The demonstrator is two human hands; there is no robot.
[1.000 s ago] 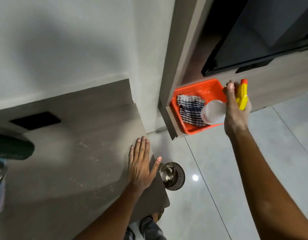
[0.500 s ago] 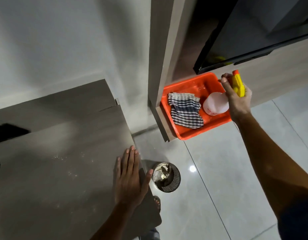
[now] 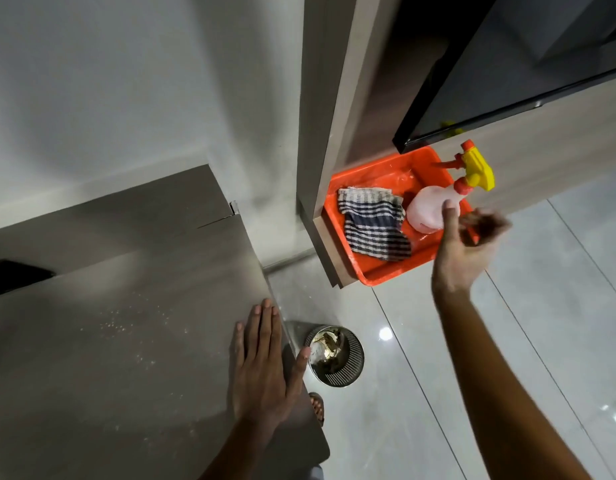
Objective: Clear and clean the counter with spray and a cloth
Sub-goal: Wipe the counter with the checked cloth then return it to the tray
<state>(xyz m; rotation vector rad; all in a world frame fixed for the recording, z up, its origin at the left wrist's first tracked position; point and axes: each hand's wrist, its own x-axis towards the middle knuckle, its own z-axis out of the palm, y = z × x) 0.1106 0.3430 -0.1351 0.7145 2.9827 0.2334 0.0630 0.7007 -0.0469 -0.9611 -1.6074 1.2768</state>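
Spray bottle [image 3: 433,211] stands in orange tray [image 3: 379,273] beside striped cloth [image 3: 374,225]; right hand [image 3: 464,249] empty

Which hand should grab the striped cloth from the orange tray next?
Right. The right hand hovers open and empty at the orange tray, just beside the striped cloth. The left hand lies flat on the counter, well away from the tray.
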